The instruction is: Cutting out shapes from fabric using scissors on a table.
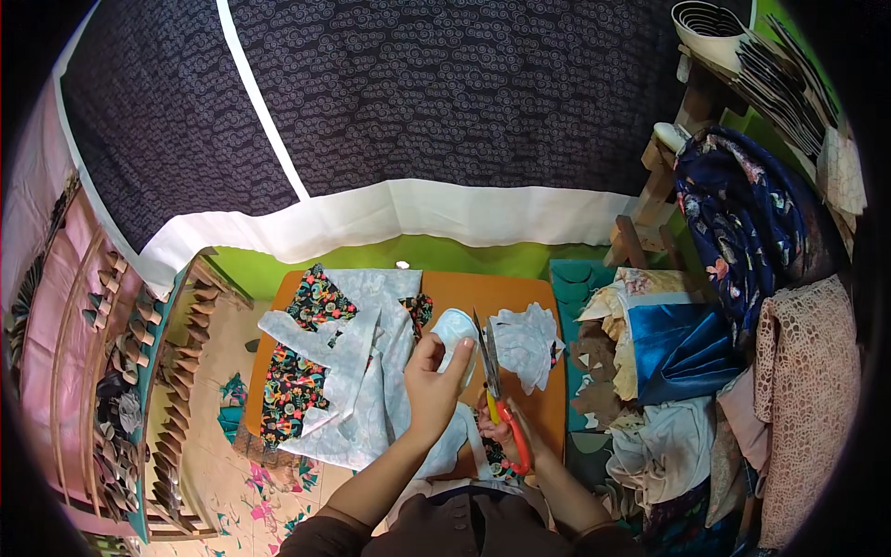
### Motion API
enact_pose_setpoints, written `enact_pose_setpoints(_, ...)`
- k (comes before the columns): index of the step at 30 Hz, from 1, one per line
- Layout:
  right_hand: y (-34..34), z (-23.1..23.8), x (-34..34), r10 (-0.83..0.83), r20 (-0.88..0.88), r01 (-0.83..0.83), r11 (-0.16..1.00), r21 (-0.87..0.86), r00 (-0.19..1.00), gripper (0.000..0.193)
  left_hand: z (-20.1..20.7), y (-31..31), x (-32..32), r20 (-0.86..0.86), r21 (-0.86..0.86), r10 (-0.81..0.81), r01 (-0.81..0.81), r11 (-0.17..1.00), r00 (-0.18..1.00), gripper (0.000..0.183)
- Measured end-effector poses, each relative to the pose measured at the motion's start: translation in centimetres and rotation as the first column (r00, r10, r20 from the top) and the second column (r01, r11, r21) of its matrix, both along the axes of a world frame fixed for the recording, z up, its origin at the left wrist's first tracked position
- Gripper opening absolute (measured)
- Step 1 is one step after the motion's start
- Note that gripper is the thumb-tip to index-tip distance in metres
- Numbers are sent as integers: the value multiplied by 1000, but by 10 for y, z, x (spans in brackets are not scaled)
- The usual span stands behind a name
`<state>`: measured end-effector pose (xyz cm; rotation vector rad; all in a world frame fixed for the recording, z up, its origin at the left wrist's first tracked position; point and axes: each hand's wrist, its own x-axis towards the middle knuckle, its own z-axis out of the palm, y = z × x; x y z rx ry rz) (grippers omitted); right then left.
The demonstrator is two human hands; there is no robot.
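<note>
Over the orange table (546,436), my left hand (434,385) pinches a rounded piece of light blue fabric (453,327). My right hand (506,434) grips scissors (493,376) with red and yellow handles, their blades pointing away from me and slightly parted beside the fabric piece. Left of my hands lies a large spread of light blue patterned cloth (348,408) with black floral fabric (295,390) next to it. Crumpled light blue cut pieces (525,342) rest to the right of the blades. Another light blue piece (452,444) hangs below my hands, near the table's front.
Racks of shoe-shaped forms (176,408) stand on the left. Fabric scraps (264,487) litter the floor there. Folded blue satin (673,348), grey cloth (673,446) and a lace cloth (807,390) are piled at right. A dark patterned curtain (464,93) hangs behind the table.
</note>
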<state>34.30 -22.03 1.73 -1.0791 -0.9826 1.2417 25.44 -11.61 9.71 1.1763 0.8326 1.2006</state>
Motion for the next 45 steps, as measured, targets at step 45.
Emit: enact_pose_setpoints(45, -12, 10, -3, -8, 159, 11, 1000, -15, 987, 45, 2, 1, -7, -266, 129, 19, 16, 991, 964, 27)
